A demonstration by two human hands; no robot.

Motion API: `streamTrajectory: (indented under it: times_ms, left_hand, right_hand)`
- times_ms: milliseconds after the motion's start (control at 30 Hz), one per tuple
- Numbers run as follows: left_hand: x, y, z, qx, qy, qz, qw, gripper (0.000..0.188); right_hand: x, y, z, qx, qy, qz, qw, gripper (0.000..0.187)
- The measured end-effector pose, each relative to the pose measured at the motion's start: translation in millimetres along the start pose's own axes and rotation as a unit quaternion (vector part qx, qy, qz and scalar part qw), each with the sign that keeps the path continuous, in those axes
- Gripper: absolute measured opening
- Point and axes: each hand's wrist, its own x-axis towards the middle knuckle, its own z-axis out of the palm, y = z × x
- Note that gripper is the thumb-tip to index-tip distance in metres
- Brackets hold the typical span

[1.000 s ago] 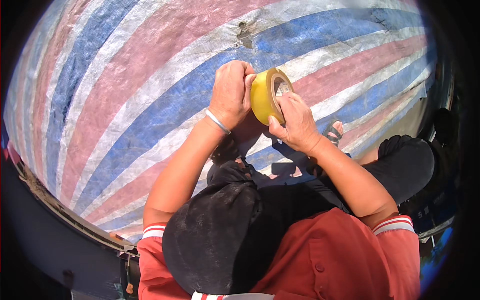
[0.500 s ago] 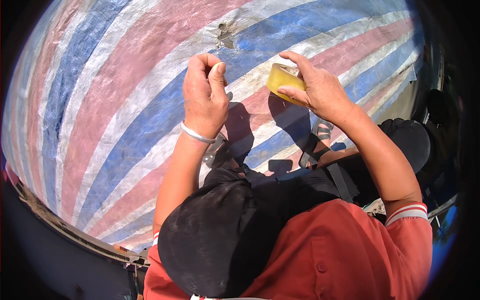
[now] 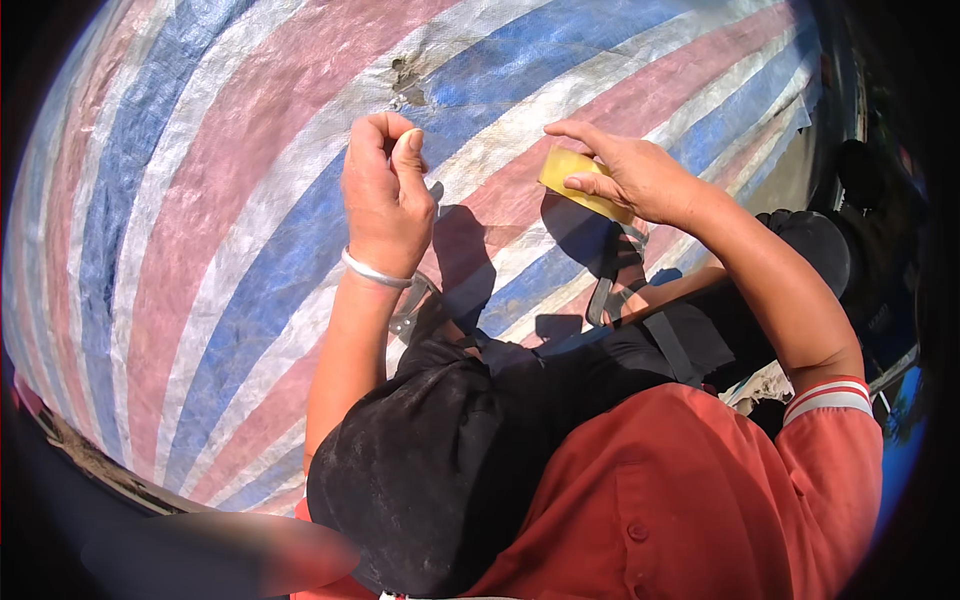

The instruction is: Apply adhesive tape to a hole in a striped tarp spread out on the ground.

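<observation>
My right hand [image 3: 635, 180] grips a yellowish, see-through roll of packing tape [image 3: 568, 172], its thumb on the near side and its fingers over the far side. To the left of it, my left hand [image 3: 385, 195] is raised with thumb and forefinger pinched together. Whatever sits in that pinch, if anything, is too small or too clear to make out. The two hands are apart, both held above a striped plastic tarp [image 3: 230, 180] in red, white and blue. Shadows of the hands fall on the tarp between them.
A torn hole [image 3: 408, 82] shows in the tarp beyond my left hand. My sandalled feet stand on its near part, below my bent, black-clad legs [image 3: 420, 450]. A blurred dark shape with a reddish end [image 3: 225, 555] lies at the lower left. Dark objects crowd the right edge.
The roll has tipped, so its hollow core no longer shows. My left hand keeps its pinch and sits slightly further left in view. A blurred shape has come in at the lower left.
</observation>
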Motion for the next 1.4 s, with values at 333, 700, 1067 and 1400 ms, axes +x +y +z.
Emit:
streamTrajectory:
  times_ms: [333, 700, 1067, 1400]
  left_hand:
    - [-24, 117, -102, 0.032, 0.163, 0.114, 0.979, 0.046]
    - [-59, 182, -146, 0.1, 0.211, 0.386, 0.892, 0.021]
    - [-63, 173, -161, 0.114, 0.215, 0.257, 0.935, 0.018]
    - [-49, 156, -158, -0.136, 0.169, 0.08, 0.973, 0.021]
  right_hand:
    - [-60, -89, -64, 0.117, 0.124, -0.21, 0.963, 0.029]
    - [-133, -151, -81, 0.407, 0.205, -0.186, 0.87, 0.049]
    - [-97, -127, -89, 0.156, 0.182, -0.419, 0.876, 0.019]
    - [-48, -28, 7, 0.0, 0.281, -0.087, 0.956, 0.021]
